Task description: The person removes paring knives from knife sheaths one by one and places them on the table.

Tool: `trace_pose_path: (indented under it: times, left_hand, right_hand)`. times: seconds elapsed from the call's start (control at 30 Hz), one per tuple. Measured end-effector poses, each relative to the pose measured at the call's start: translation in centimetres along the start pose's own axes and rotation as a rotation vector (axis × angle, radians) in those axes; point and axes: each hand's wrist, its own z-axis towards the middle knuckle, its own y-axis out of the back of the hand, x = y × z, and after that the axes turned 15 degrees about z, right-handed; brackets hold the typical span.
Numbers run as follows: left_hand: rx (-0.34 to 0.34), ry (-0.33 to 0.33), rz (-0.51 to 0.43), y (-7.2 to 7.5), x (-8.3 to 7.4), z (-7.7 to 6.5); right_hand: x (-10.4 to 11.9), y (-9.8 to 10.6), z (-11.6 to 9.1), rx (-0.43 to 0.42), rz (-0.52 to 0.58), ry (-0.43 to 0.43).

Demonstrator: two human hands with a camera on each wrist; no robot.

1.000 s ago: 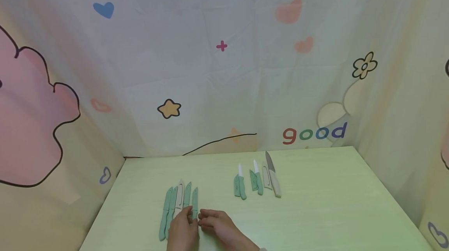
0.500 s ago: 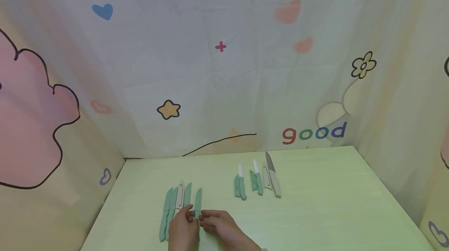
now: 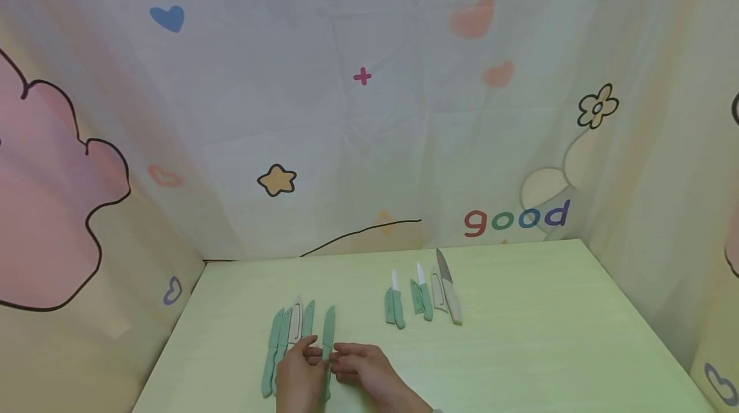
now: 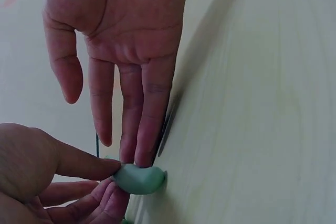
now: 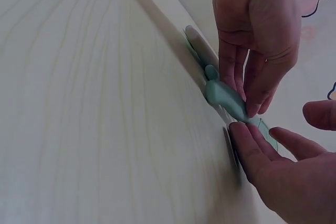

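Pale yellow-green bench (image 3: 548, 336), faint wood grain along it, ran back to patterned cloth hangings on three sides; light even, rather dim.

Nearest, at the front left of centre: left hand (image 3: 300, 378) with thumb and fingers pinching the handle of a green knife (image 3: 328, 326), blade in a green sheath, tip toward the back of the bench. Right hand (image 3: 369, 371) faced it from the other side, fingers extended, thumb apart, holding nothing; fingertips at the knife, contact or narrow gap not certain.

Just left of the held knife, a close row of four more sheathed knives (image 3: 283, 333), handles toward the person: three green, one off-white, partly hidden by the left hand.

Farther back, right of centre: two small green-handled knives (image 3: 398, 310), white blades bare, each with a green sheath (image 3: 389, 307) at its left; then a larger knife (image 3: 453, 301), grey blade, off-white handle, beside its off-white sheath (image 3: 439, 291).

Behind the bench, back cloth (image 3: 260, 92) lightly creased: orange star (image 3: 277, 180), blue heart (image 3: 168, 18), outlined flower (image 3: 598, 107), coloured lettering "good" (image 3: 516, 219). Large pink shape (image 3: 46, 176) on the left hanging.
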Motion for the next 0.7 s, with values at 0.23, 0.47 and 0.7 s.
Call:
trace_pose_path:
  times: [0.23, 0.47, 0.7]
  left_hand:
    - [0.079, -0.035, -0.074, 0.2, -0.4, 0.0]
    - [0.131, -0.094, -0.189, 0.0, -1.2, -0.1]
    - [0.200, -0.191, -0.337, -0.2, -2.4, -0.6]
  right_hand:
    - [0.7, 0.3, -0.6, -0.009, 0.015, 0.018]
    - [1.6, 1.0, -1.1, -0.008, 0.033, 0.028]
    - [2.3, 2.3, -1.1, -0.018, 0.041, 0.060]
